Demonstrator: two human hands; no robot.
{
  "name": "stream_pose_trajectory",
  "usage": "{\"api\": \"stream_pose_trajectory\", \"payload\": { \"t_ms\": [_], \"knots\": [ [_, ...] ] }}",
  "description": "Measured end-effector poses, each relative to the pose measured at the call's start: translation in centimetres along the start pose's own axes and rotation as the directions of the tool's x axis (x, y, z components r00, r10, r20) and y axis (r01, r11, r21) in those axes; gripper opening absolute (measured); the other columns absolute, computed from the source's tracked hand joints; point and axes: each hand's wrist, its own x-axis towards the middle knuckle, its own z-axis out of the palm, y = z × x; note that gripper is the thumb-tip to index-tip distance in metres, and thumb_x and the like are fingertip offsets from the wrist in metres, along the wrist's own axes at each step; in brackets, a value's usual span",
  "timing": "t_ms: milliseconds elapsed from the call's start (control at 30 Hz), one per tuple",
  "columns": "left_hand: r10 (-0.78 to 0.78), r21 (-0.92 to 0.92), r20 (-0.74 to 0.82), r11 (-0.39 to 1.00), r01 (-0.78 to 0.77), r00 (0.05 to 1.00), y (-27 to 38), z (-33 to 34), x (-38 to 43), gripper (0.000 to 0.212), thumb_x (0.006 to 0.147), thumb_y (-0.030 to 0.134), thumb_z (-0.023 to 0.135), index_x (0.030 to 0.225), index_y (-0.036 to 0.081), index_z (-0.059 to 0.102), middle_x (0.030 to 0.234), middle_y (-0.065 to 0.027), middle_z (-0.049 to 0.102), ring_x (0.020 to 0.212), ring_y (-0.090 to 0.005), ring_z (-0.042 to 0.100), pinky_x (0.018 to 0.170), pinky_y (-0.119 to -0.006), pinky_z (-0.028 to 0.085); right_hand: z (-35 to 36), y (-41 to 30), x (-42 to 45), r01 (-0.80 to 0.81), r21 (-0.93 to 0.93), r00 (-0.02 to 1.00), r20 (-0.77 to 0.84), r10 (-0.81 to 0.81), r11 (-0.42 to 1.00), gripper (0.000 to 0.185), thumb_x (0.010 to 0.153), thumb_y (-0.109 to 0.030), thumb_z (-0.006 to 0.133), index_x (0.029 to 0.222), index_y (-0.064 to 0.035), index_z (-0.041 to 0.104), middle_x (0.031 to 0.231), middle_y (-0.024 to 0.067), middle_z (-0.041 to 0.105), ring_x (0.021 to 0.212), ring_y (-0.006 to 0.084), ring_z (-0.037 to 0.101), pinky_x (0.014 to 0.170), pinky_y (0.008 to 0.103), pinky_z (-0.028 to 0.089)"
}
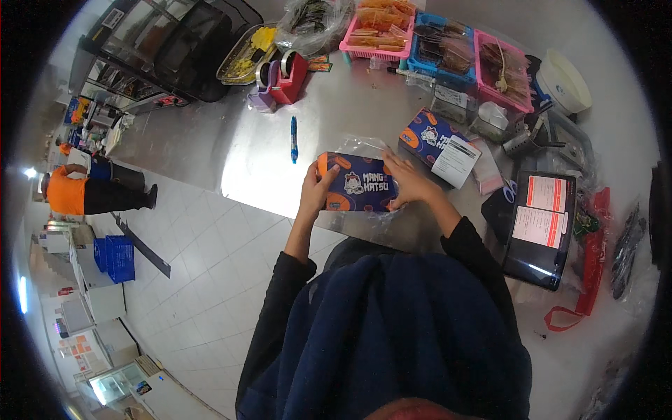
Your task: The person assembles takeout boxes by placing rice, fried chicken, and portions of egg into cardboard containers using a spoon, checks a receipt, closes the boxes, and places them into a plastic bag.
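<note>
A printed blue-and-orange cardboard food box (362, 202) is between my two hands over the steel table. My left hand (317, 185) grips its left end, with the thumb on top. Around its right end are the spread fingers of my right hand (412, 181). Clear plastic film (362, 143) shows behind and below the box; how far it reaches underneath is hidden. Just beyond my right hand sits a second matching box (415, 139), with a printed paper slip (455, 161) on it. A blue pen (294, 139) lies on the table beyond my left hand.
Two tape dispensers (286, 79), a tray of yellow food (244, 55) and pink (378, 50) and blue baskets (441, 68) of packets line the back. To the right are scissors (508, 190) and a tablet (541, 231). A person in orange (68, 194) stands far left.
</note>
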Motion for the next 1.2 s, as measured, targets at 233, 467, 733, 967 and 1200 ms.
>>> {"api": "stream_pose_trajectory", "payload": {
  "t_ms": [233,467,733,967,1200],
  "knots": [
    [-0.067,-0.114,0.015,0.991,0.068,0.998,-3.3,-0.6,2.0,0.046,0.079,0.035,0.056,0.105,-0.002,0.048,0.081,-0.0065,0.053,0.077,-0.0148,0.055,0.066,-0.025,0.046,0.4,-7.8,0.0,0.201,-0.429,0.908,-0.255,-0.332,0.88,0.115,0.038,-0.032,0.081,0.133,-0.0194,0.018,0.134,0.0218,0.014,0.121,0.0446,0.015,0.096,0.0554,0.018],
    [-0.133,-0.248,-0.015,0.961,0.126,0.991,-4.1,-4.3,2.6,0.032,0.079,0.033,0.056,0.091,0.004,0.056,0.074,-0.0008,0.051,0.069,-0.0079,0.047,0.059,-0.023,0.036,-0.1,-7.5,2.9,0.187,-0.158,0.977,-0.07,-0.2,0.969,0.107,0.038,-0.029,0.077,0.131,-0.0212,0.024,0.125,0.0161,0.029,0.115,0.0375,0.03,0.095,0.0512,0.026],
    [0.462,0.282,-0.216,0.873,-0.398,0.86,-1.5,-2.1,2.6,0.02,0.067,-0.005,0.058,0.082,0.003,0.047,0.072,-0.0034,0.051,0.065,-0.0117,0.051,0.06,-0.023,0.041,-0.4,-6.7,2.2,0.187,-0.159,0.97,-0.124,-0.207,0.969,0.105,0.04,-0.031,0.074,0.131,-0.0171,0.024,0.121,0.0155,0.035,0.111,0.0359,0.037,0.092,0.0447,0.032],
    [0.282,0.633,0.046,0.734,-0.246,0.958,-2.2,-3.7,0.6,0.019,0.075,0.009,0.057,0.091,0.001,0.049,0.069,-0.0117,0.056,0.058,-0.0208,0.055,0.055,-0.029,0.044,0.6,-6.1,2.6,0.004,-0.25,0.982,-0.184,-0.052,0.968,0.105,0.039,-0.031,0.074,0.131,-0.0206,0.024,0.121,0.0184,0.035,0.11,0.0391,0.037,0.092,0.0444,0.033],
    [0.151,0.474,-0.07,0.875,-0.1,0.986,-2.4,-2.9,-1.1,0.022,0.077,0.012,0.056,0.094,0.001,0.046,0.066,-0.0128,0.055,0.058,-0.0203,0.056,0.056,-0.03,0.045,0.9,-7.0,2.9,-0.024,-0.177,0.967,-0.254,-0.022,0.984,0.107,0.038,-0.031,0.075,0.131,-0.0233,0.024,0.121,0.0199,0.035,0.11,0.0398,0.036,0.093,0.0451,0.032]
  ]
}}
